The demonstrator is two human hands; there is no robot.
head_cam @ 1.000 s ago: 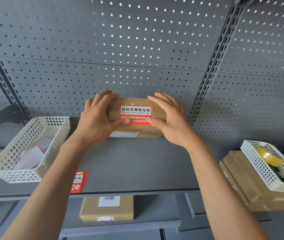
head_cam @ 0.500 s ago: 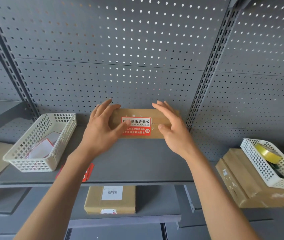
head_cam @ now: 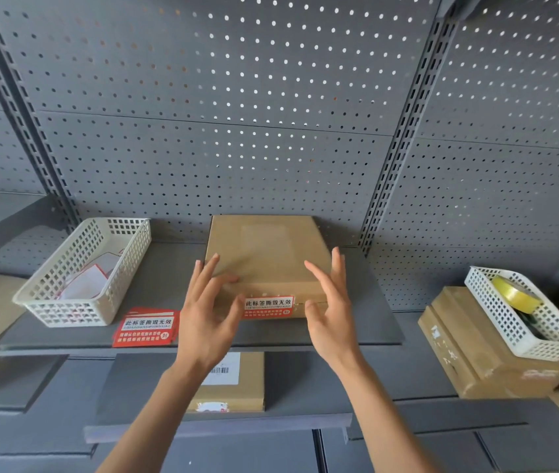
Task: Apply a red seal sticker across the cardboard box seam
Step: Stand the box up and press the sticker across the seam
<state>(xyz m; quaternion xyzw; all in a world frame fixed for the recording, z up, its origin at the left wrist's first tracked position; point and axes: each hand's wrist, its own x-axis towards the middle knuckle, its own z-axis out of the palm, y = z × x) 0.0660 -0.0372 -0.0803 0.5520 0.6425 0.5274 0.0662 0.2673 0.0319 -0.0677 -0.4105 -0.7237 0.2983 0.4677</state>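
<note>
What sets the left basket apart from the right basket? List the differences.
The left basket sits on the shelf; the right basket rests tilted on a stack of cardboard boxes. The left basket holds white paper slips with red edges; the right basket holds a roll of yellow tape. Both are white, rectangular and perforated.

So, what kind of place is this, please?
Probably a packing or stockroom area: grey metal shelves with a pegboard back, sealed cardboard boxes, a stack of red seal stickers, and a tape roll in a white basket.
</note>
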